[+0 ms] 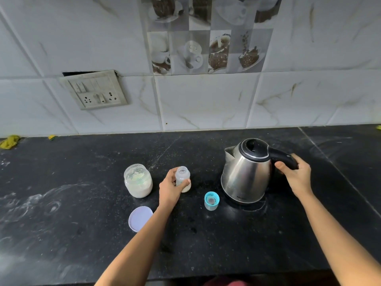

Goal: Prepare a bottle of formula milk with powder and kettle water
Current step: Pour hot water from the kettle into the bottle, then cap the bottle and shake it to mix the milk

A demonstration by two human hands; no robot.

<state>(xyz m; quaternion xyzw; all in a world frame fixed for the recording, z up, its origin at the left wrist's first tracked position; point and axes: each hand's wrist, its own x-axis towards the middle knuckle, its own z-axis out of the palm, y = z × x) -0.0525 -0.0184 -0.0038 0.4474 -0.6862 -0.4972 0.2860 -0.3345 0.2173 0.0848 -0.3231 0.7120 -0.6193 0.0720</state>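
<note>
A small clear baby bottle (pixel 182 176) stands upright and uncapped on the black counter (pixel 226 240), with white powder at its bottom. My left hand (pixel 170 187) is wrapped around it from the left. A steel kettle (pixel 245 174) with a black lid stands to the right, spout pointing left. My right hand (pixel 296 174) grips its black handle. An open jar of white powder (pixel 138 181) stands left of the bottle. The bottle's blue teat cap (pixel 211 201) lies between bottle and kettle.
The jar's pale lilac lid (pixel 139 218) lies on the counter in front of the jar, partly behind my left forearm. A tiled wall with a switch and socket plate (pixel 97 89) rises at the back. A yellow cloth (pixel 9 141) sits at the far left.
</note>
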